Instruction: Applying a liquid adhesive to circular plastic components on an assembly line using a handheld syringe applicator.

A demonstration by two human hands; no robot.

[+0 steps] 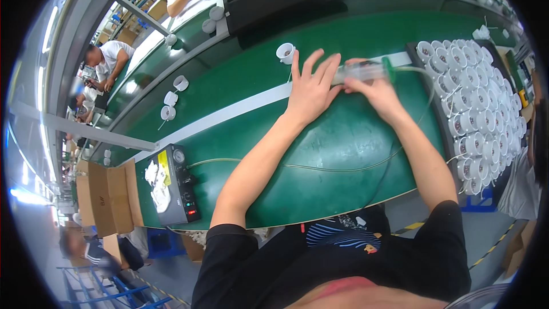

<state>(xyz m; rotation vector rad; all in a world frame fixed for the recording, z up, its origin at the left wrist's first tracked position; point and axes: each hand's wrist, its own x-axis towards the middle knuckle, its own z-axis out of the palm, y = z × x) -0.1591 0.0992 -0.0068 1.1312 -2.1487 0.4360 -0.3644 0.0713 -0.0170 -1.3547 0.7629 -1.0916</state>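
My right hand (374, 92) is closed around a clear dispensing syringe (363, 72) with a green cap, held almost level over the grey strip. A thin tube runs from its capped end. Just left of it, my left hand (309, 94) has its fingers stretched out and spread; its fingertips come close to the syringe's front end, and I cannot tell whether they touch. A small white round cup (285, 53) with something dark inside stands beside my left fingertips, on the green surface beyond the strip. The syringe's tip is hidden by my fingers.
A black control box (182, 194) with a gauge and the tube sits at left, a crumpled white tissue (159, 186) on it. Several white cups fill a dark tray (420, 60) at right. More cups (170, 99) stand at the left. An open carton (111, 206) adjoins the table. Other people work across the line.
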